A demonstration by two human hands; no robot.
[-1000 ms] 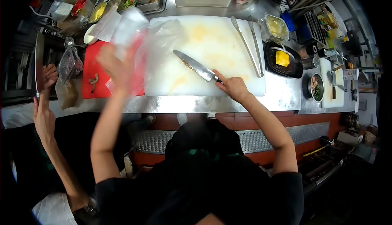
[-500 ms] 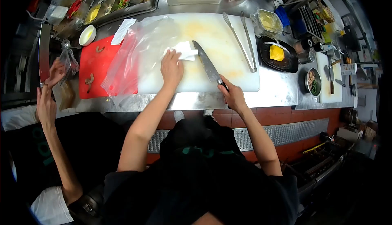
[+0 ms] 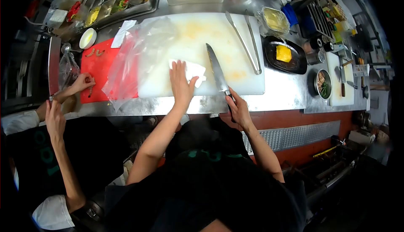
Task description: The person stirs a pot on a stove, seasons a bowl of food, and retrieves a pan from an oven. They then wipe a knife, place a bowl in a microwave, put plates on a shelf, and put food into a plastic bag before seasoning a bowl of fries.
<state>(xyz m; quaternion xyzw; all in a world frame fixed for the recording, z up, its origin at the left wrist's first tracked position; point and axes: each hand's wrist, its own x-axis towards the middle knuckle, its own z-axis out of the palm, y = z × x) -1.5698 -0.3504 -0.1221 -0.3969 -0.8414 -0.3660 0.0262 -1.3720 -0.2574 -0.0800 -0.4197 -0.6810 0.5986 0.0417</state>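
Observation:
My left hand point(image 3: 182, 82) lies flat with its fingers stretched out, pressing on a white paper towel point(image 3: 194, 72) on the large white cutting board point(image 3: 168, 82). My right hand point(image 3: 240, 108) is closed round the dark handle of a kitchen knife point(image 3: 216, 68). The knife's blade points away from me over the board, just right of the towel. Metal tongs point(image 3: 244, 40) rest on the board's right side. A clear plastic bag point(image 3: 126, 63) covers its left part and overlaps the red cutting board point(image 3: 99, 95).
At my left a co-worker's hand point(image 3: 84, 82) touches a shrimp on the red board; their other hand point(image 3: 54, 116) holds a broad-bladed knife point(image 3: 54, 66). More shrimp point(image 3: 99, 53) lie behind. A black tray point(image 3: 296, 63) with a yellow slice and a metal bowl point(image 3: 323, 84) stand right.
My left hand has slid the paper towel towards me. The knife has shifted slightly towards me. The co-worker's hand has come down onto the red board, where a second shrimp now lies at the back.

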